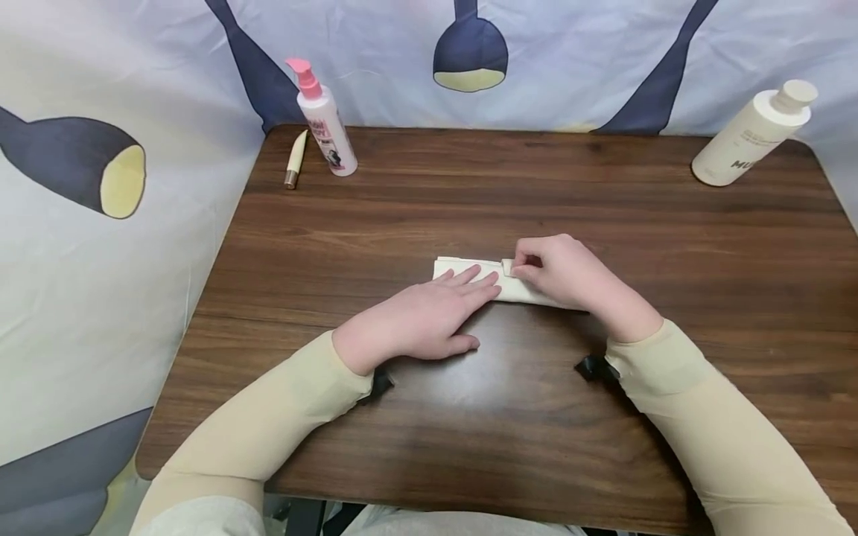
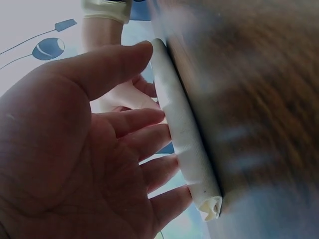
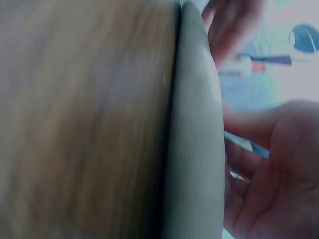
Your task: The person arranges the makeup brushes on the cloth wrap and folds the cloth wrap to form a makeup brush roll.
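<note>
A cream cloth (image 1: 529, 292), folded into a long flat strip, lies on the brown wooden table. My left hand (image 1: 436, 316) rests spread over its left part, with fingertips along the cloth and thumb out to the side. In the left wrist view, these fingers (image 2: 144, 142) touch the thick folded edge, and layers show at its near end. Over the right part, my right hand (image 1: 559, 268) pinches a narrow raised tab of the cloth (image 1: 507, 267) between thumb and index finger. The right wrist view shows the strip's rounded side, which hides those fingertips.
At the back left stand a white pump bottle with a pink top (image 1: 328, 134) and, lying beside it, a small cream tube with a brown end (image 1: 296, 160). A large white bottle (image 1: 751, 138) stands at the back right. A lamp-printed curtain (image 1: 389, 67) hangs behind the table.
</note>
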Demonstrator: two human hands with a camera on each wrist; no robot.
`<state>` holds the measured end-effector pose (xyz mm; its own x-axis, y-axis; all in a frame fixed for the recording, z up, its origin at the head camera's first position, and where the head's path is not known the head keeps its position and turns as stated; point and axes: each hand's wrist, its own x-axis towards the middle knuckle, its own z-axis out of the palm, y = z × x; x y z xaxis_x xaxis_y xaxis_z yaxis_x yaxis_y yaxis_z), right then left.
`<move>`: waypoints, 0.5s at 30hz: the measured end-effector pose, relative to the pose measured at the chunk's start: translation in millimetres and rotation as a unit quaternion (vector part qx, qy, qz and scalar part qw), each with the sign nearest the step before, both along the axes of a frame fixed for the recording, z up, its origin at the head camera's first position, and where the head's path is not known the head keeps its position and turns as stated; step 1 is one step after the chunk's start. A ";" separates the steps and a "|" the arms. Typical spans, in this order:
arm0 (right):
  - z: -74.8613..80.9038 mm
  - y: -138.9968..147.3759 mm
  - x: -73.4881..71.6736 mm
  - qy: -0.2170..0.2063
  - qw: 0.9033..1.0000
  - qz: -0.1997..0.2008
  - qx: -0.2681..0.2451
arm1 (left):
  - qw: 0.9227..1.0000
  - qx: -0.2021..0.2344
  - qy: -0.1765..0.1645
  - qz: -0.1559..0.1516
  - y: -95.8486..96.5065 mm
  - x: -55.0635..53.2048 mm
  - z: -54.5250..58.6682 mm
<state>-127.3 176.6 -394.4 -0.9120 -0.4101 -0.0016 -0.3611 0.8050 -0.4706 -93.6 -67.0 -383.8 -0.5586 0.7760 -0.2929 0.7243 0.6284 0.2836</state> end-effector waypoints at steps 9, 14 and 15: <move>-2.3 15.4 6.8 -0.053 0.998 -0.017 -0.029 | 1.000 0.016 0.002 -0.002 -2.0 0.9 -6.4; 7.9 36.4 27.9 -0.018 0.999 -0.033 -0.031 | 0.996 0.037 0.065 0.053 -28.6 6.9 -6.0; 10.8 42.6 33.3 -0.001 0.999 -0.041 -0.030 | 0.993 0.038 0.085 0.073 -36.7 7.6 -4.5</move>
